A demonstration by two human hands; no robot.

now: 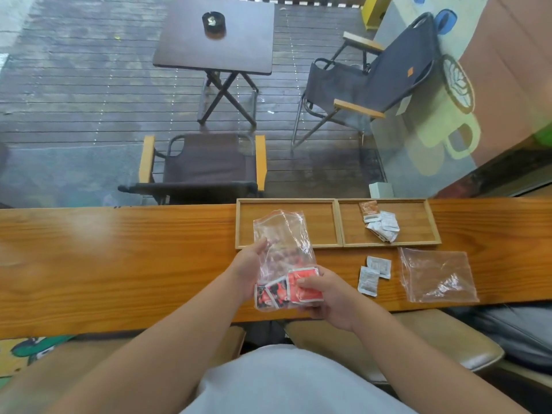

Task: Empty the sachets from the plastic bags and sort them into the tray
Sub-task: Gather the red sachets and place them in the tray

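Observation:
A clear plastic bag (283, 234) stands upright above the counter, with red sachets (274, 294) at its bottom. My left hand (248, 264) grips the bag's left side. My right hand (325, 297) pinches a red sachet (304, 283) at the bag's lower right. The wooden tray (339, 222) behind has two compartments: the left one holds nothing, the right one holds a pile of white sachets (383, 227) and a brown sachet (369, 209). Two white sachets (373, 274) lie on the counter beside an empty plastic bag (437, 276).
The long wooden counter (119, 258) runs the width of the view, against a glass pane. Beyond the glass are folding chairs and a small dark table on a deck. A padded stool (448, 345) sits below the counter's near edge.

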